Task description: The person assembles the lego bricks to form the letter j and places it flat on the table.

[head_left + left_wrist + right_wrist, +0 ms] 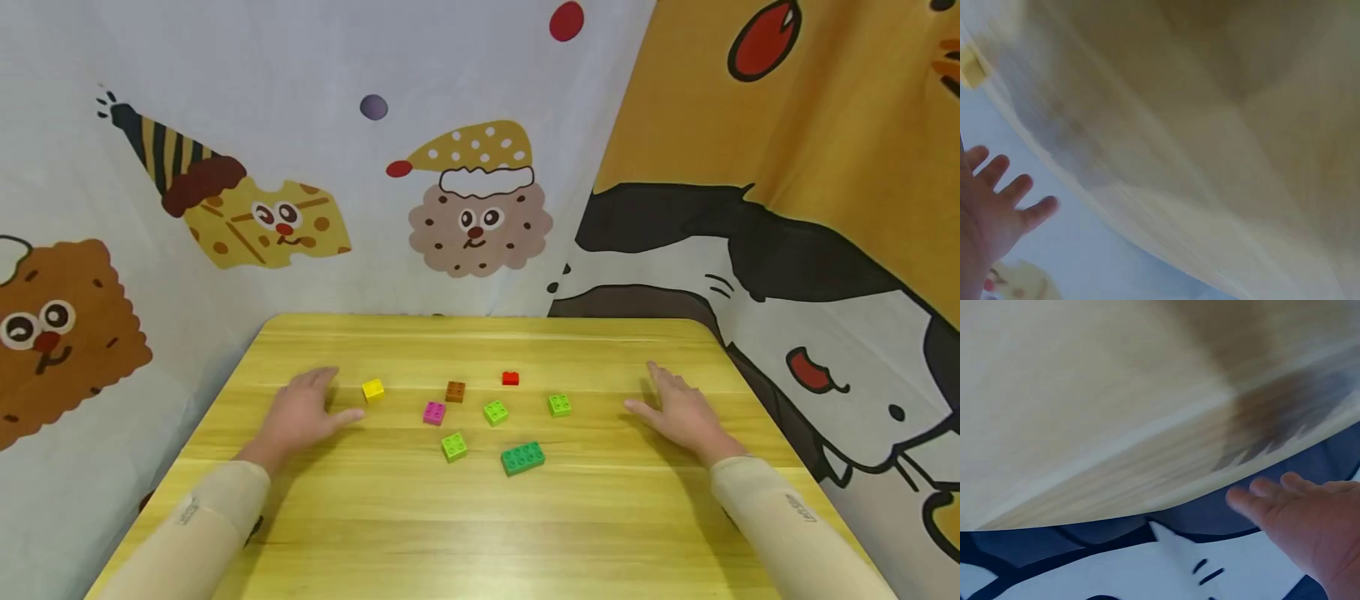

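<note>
My left hand (pixel 300 410) is over the table's left side, fingers extended and holding nothing, with a yellow brick (pixel 372 390) nearest it. In the left wrist view the fingers of that hand (pixel 997 200) are spread. On the right side my right hand (pixel 682 412) is likewise relaxed and bare, nearest a lime brick (pixel 559 405). Between the hands lie a brown brick (pixel 455 392), a magenta brick (pixel 434 412), a small red brick (pixel 511 378), a second lime brick (pixel 496 412), a third lime brick (pixel 453 447) and a longer green brick (pixel 522 458).
The bricks lie spread out on a wooden table (pixel 420 533) with rounded far corners. Behind it hangs a white cloth (pixel 300 50) printed with cartoon snacks. To the right, a cloth with a large cartoon animal (pixel 847 333) drops close along the table's edge.
</note>
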`<state>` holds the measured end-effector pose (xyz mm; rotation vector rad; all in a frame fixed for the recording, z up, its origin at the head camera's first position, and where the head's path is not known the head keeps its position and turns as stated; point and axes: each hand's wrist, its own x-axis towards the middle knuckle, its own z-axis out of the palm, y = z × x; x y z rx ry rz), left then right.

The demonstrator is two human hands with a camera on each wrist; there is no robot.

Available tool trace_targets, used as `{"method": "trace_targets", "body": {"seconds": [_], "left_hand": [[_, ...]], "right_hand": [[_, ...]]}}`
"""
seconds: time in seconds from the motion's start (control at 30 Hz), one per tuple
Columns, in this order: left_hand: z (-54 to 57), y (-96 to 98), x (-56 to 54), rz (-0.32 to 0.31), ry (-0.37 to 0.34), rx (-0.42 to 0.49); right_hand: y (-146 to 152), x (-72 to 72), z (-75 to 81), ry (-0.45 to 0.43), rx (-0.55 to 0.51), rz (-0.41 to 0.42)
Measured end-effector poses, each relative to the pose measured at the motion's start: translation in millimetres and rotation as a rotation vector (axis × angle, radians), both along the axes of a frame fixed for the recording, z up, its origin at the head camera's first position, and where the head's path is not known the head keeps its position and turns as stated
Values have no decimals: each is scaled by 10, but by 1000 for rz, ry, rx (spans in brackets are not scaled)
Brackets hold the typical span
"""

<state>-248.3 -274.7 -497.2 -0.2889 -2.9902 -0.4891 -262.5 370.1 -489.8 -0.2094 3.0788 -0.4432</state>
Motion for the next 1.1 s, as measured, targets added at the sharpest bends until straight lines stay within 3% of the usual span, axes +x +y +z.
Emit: {"method": "trace_targets", "body": {"seconds": [0.1,0.2,0.37,0.5,0.63,0.77,1.1], "left_hand": [[19,218,102,-37,82,26],[35,538,281,-98,95,65],[53,1127,628,-246,14,145],[58,1491,782,-369,-52,261],[38,1692,829,-415,-117,277],[21,1781,792,-401,-153,243],[13,2089,670,-379,-118,157]], "right_hand": [[-124,-4,49,11,-63,32],[-267,-6,82,39,-118,67],[-536,6,95,60,-211,143],[-752,21,105,34,-280,206],[-933,25,102,-9,-304,245],[-1058,21,88,-18,-285,259],[-1146,-2,0,-40,-279,265]]}}
